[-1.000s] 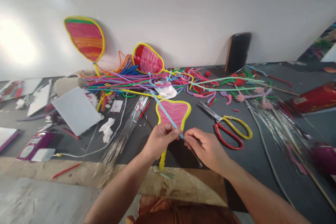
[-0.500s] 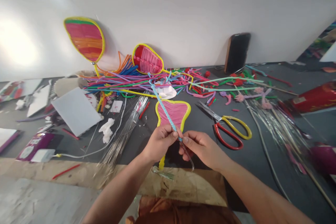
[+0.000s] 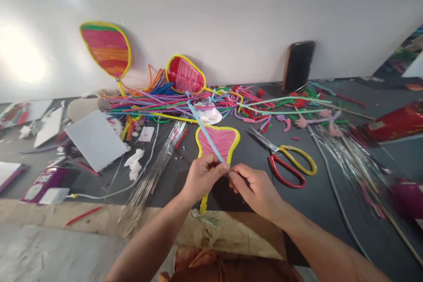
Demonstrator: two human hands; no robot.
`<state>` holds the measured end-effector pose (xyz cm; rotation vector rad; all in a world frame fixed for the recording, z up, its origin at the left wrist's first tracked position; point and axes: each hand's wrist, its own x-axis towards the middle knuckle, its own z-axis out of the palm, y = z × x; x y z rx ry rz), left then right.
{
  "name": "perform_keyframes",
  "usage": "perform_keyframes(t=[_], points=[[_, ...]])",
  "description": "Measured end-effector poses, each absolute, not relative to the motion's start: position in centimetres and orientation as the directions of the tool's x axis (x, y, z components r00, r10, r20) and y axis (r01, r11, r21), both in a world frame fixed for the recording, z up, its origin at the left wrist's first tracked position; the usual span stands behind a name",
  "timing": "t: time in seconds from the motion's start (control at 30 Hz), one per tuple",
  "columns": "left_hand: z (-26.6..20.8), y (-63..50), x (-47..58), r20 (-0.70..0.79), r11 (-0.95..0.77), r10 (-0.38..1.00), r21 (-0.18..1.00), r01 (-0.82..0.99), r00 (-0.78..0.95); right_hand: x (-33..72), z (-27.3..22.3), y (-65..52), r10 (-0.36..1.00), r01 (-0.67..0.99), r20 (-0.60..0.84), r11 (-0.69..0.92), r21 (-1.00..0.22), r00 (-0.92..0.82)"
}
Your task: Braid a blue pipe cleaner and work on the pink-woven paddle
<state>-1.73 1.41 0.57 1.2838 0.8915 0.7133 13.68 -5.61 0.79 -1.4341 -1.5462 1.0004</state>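
A light-blue twisted pipe cleaner (image 3: 209, 137) slants from the colourful pile down to my hands. My left hand (image 3: 205, 177) is closed on it, thumb pressed over the lower part. Right beside that thumb, my right hand (image 3: 256, 188) pinches the lower end; the fingertips cover most of it. Under the strand lies a pink fan-shaped piece with a yellow rim (image 3: 220, 136). Its yellow handle (image 3: 204, 204) shows below my left hand. Red-and-yellow-handled scissors (image 3: 277, 152) lie partly spread to the right.
Many coloured pipe cleaners (image 3: 148, 102) heap along the wall. Two finished fan shapes, one striped (image 3: 107, 50) and one pink-red (image 3: 187, 76), lean there near a phone (image 3: 299, 66). Wire bundles (image 3: 153, 167), a white card (image 3: 95, 141) and a red can (image 3: 396, 120) lie around.
My right hand's fingers have curled in closer to my left thumb. The thin tail that hung below them no longer shows. My left thumb has stretched further along the strand.
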Motion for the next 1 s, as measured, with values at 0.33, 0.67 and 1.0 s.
perform_keyframes(t=[0.33, 0.67, 1.0], points=[[0.4, 1.9, -2.2, -0.1, -0.02, 0.878, 0.969, 0.244, 0.468, 15.1, 1.1, -5.1, 0.971, 0.515, 0.098, 0.199, -0.834, -0.216], [1.3, 1.7, -1.9, -0.179, 0.128, 0.798, 0.983, 0.13, 0.575, 14.7, 1.6, -5.0, 0.963, 0.201, -0.166, -0.124, -0.972, -0.211], [1.7, 1.7, -2.1, -0.138, 0.214, 0.724, 0.976, -0.03, 0.675, 14.0, 0.8, -4.8, 0.896, -0.276, -0.296, -0.391, -0.878, -0.33]])
